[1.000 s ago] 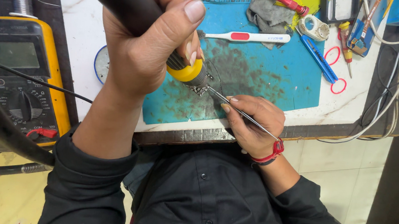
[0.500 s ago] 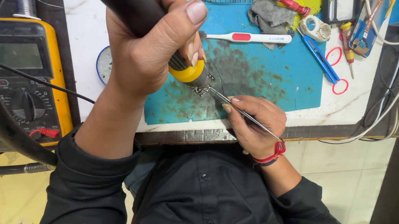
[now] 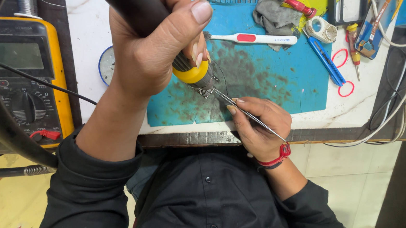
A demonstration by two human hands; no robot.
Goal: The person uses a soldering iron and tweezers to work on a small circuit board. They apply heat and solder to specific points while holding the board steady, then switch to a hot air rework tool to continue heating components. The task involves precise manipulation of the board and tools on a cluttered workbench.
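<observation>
The white counter (image 3: 88, 32) carries a stained blue mat (image 3: 287, 82), with a yellow meter (image 3: 27, 81) off to the left. The left hand (image 3: 145, 51), close under the camera, has its grip clenched round the black handle of a soldering iron (image 3: 194, 73). The iron slants from upper left down to lower right, its yellow collar just past the fingers. The right hand (image 3: 260, 125) rests at the mat's near edge, its grip pinching a pair of thin tweezers (image 3: 251, 117). Their long axis runs the opposite way, from lower right up to upper left.

Both tools meet at a small metal part (image 3: 208, 92) on the mat, which lies between the two hands, just below the iron's collar and beyond the right fingertips. Whether the tweezer points clasp it or only touch it I cannot tell. A white and red toothbrush (image 3: 252, 38) lies farther back on the mat, well apart.
</observation>
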